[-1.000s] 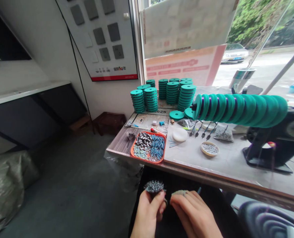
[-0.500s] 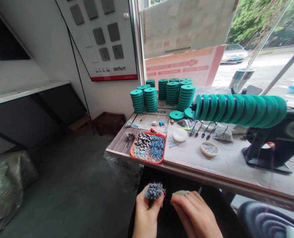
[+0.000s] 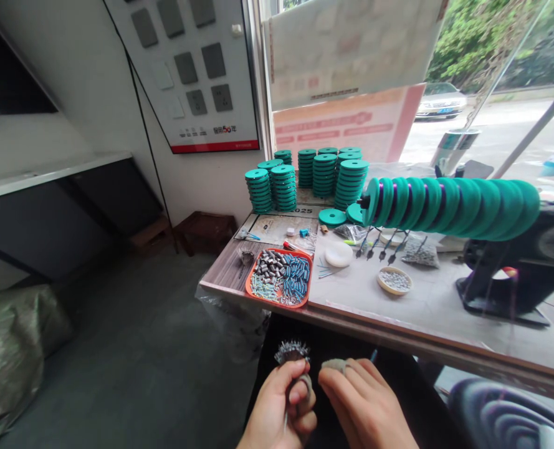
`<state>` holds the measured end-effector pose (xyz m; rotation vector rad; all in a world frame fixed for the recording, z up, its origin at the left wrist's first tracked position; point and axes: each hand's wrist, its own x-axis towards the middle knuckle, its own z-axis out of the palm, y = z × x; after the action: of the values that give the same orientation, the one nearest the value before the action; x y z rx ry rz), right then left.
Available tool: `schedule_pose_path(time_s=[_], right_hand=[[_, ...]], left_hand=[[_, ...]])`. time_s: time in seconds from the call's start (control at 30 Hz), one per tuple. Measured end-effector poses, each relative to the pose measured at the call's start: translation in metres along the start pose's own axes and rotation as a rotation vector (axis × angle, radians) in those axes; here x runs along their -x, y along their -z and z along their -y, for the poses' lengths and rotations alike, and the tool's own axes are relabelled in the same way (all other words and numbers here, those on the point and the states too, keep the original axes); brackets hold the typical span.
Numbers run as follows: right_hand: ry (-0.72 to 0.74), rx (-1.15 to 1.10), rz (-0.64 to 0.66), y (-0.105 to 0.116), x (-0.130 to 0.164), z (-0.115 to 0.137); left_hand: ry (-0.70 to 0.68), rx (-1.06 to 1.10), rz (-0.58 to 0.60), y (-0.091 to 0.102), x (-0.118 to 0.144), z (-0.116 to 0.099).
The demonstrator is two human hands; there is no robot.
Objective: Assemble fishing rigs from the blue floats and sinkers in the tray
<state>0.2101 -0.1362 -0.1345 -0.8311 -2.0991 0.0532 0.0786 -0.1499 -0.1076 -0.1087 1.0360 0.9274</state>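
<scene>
Tabletop (image 3: 435,305) ahead, well above and apart from both hands, which work low over the lap in front of its near edge. Winder (image 3: 515,268) at right, black, carrying a row of teal spools (image 3: 449,204) on a horizontal shaft; purple thread visible between some discs. Stacks (image 3: 314,174) of more teal discs at the far edge by the window. Orange tray (image 3: 280,277) right at the near edge, filled with grey and blue pieces; risk of a knee or a lifted wrist knocking it off, given how close it sits to the lip. Small dish (image 3: 395,280) of pale beads further in, safer. Left hand (image 3: 279,411) closed around a bundle (image 3: 291,352) of thin metal pins, heads bristling upward above thumb and forefinger, a stem or wire trailing below the palm. Right hand (image 3: 365,408) just beside it, fingers curled, pinching something small and greyish (image 3: 335,365) at the tips; exact nature too small to tell, a blue sliver showing behind. Main hazards judged: bundle loosely gripped, so any slackening likely to scatter pins onto the dark lap or floor, hard to recover; pointed ends close to right fingertips, prick likely if hands close carelessly; nothing beneath the hands to catch dropped pieces.
</scene>
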Motion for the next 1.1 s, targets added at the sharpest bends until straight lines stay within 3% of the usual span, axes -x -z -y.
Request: schedule_pose_path(time_s=[0.43, 0.7, 0.83, 1.1], right_hand=[[-0.027, 0.018, 0.021, 0.0011, 0.0008, -0.0022], [-0.040, 0.007, 0.030, 0.0025, 0.0006, -0.0058], [-0.008, -0.012, 0.052, 0.0035, -0.0004, -0.0043], [0.013, -0.041, 0.055, 0.0014, 0.0003, -0.0031]], left_hand=[[0.002, -0.022, 0.009, 0.0002, 0.0000, 0.0000], [-0.080, -0.240, -0.038, 0.0049, 0.0011, -0.0006], [-0.119, -0.273, 0.008, 0.0065, 0.0016, -0.0033], [-0.020, -0.196, 0.010, 0.0082, -0.0013, -0.0059]])
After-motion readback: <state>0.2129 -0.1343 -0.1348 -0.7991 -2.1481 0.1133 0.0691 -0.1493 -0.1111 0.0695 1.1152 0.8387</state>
